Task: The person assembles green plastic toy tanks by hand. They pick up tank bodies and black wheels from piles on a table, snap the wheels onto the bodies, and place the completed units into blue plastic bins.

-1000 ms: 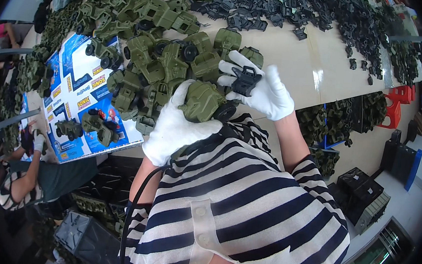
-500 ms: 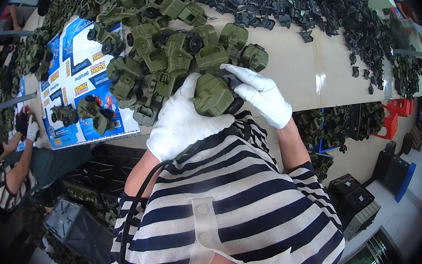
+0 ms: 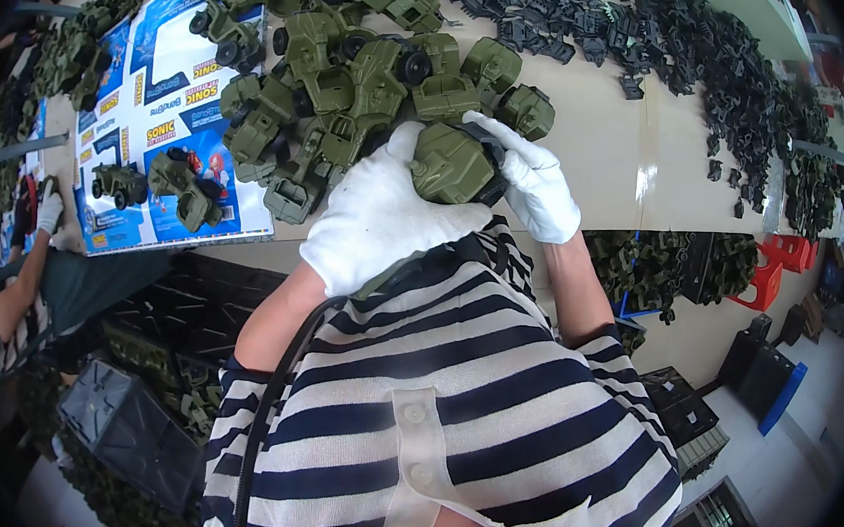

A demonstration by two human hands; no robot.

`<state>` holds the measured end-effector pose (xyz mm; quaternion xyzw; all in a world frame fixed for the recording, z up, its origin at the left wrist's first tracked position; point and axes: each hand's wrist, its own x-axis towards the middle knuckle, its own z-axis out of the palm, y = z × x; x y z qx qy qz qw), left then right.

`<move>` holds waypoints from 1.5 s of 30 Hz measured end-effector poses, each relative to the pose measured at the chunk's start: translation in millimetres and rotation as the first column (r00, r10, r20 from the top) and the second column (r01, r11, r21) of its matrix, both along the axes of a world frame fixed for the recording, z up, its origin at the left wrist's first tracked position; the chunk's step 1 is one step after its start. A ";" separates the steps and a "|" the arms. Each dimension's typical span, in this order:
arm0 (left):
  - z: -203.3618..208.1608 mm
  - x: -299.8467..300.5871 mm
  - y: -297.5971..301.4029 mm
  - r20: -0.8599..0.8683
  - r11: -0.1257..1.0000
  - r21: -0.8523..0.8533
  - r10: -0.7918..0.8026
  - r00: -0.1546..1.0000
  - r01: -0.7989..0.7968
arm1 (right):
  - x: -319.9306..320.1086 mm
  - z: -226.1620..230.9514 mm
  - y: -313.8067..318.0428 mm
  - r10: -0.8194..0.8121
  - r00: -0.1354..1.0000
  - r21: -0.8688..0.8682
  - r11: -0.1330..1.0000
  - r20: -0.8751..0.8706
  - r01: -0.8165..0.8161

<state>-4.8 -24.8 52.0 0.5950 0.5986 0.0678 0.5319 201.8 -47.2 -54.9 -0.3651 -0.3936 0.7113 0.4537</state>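
In my left hand (image 3: 373, 221), white-gloved, an olive-green toy vehicle (image 3: 446, 165) is held at the table's near edge, close to my body. The thumb and fingers wrap round its left and near sides. At the vehicle's right side, the fingers of my gloved right hand (image 3: 541, 186) press together on a dark plastic part (image 3: 488, 147). That part lies against the vehicle and is mostly hidden by the fingers. Just beyond my hands is a pile of similar green toy vehicles (image 3: 372, 84), some with black wheels.
Small dark plastic parts (image 3: 604, 23) spread over the table's far right side. To the left, a printed blue-and-white cardboard sheet (image 3: 124, 227) bears a few green vehicles. Another person's gloved hand (image 3: 49, 211) is at far left. Red stools (image 3: 764, 278) and black crates (image 3: 681, 402) stand right.
The view has shifted slightly. My right hand has moved from over the vehicle's far edge to its right side, and less of the dark part shows. My left hand keeps its hold.
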 end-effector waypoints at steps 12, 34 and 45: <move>-19.2 -6.5 10.3 0.093 0.998 -0.059 0.008 0.996 -0.003 | -0.7 -6.3 11.6 0.023 0.998 -0.048 0.999 -0.058 -0.025; -44.3 21.4 -3.0 0.008 0.925 0.326 0.206 0.979 -0.197 | -33.4 7.8 28.1 -0.286 0.770 0.372 0.926 0.570 0.068; -105.9 -27.3 25.0 0.471 0.833 0.537 -0.165 0.867 -0.132 | -42.6 -5.2 32.2 -0.296 0.902 0.520 0.849 0.314 0.097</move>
